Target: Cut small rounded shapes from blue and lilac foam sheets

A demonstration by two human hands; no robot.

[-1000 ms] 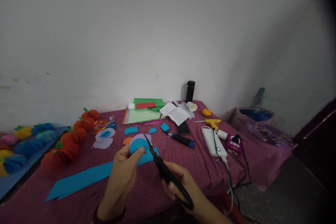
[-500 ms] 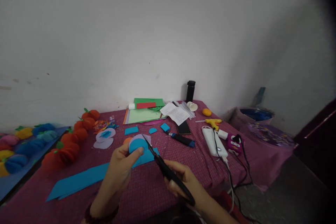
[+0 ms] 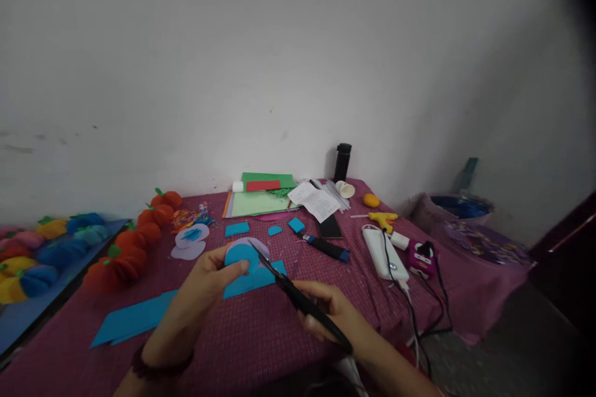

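From my remote station, head view: desk (image 3: 261,338) under a pink checked cloth, with long, flat, blue paper strips (image 3: 135,317) lying across it behind the left forearm. The black-handled metal scissors (image 3: 305,305) sit clasped in the right grip (image 3: 333,310). The left grip (image 3: 205,282) pinches a round blue paper disc (image 3: 239,254) over the desk, blades just beside it; blade contact I cannot tell.

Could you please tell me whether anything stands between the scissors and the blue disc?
Nothing visible does: the scissors in the right hand appear at the edge of the blue disc held in the left hand.
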